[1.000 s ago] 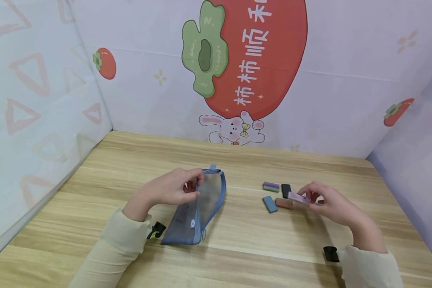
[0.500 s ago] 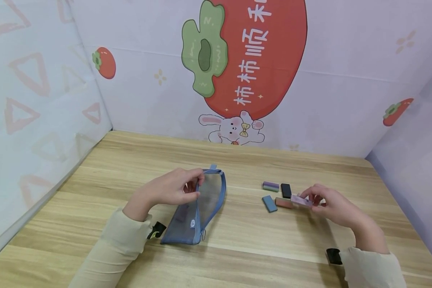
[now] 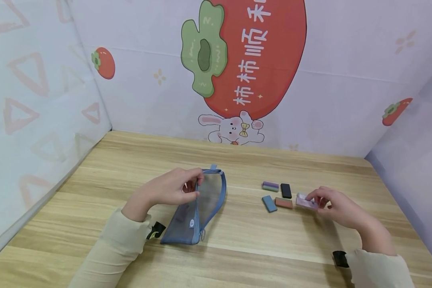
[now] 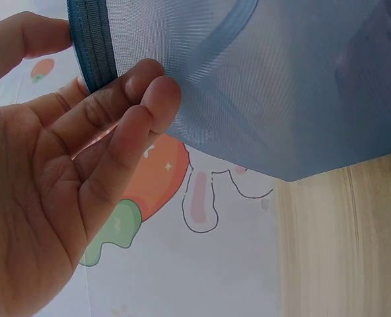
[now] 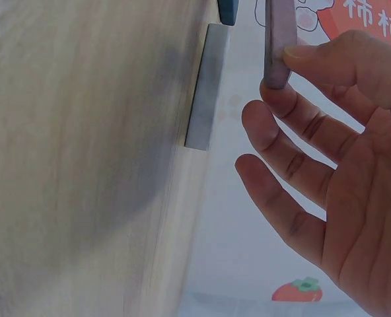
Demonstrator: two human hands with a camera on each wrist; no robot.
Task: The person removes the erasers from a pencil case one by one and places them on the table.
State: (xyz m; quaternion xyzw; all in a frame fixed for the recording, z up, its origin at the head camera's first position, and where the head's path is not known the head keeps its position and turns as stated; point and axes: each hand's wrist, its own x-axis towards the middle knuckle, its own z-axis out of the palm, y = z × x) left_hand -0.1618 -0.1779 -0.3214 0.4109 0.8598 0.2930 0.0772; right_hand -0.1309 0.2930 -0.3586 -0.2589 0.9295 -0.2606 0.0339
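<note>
Blue mesh pouch (image 3: 198,208) on wooden surface (image 3: 237,244), mouth pinched by left hand (image 3: 169,188). Four small blocks (image 3: 278,194) centre-right. Right hand (image 3: 333,206) pinches lilac block (image 3: 307,203) just above surface; lift clear of neighbours, keeping pouch mouth wide.

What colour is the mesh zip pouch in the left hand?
Blue: the mesh zip pouch shows best in the head view.

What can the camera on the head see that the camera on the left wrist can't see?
Only the head view shows the right hand pinching a pink eraser, with four more erasers lying on the table.

Only the left wrist view shows, close up, the fingertips pressing the pouch's blue edge band.

Both show the left hand holding the blue mesh pouch, and the persimmon wall picture.
</note>
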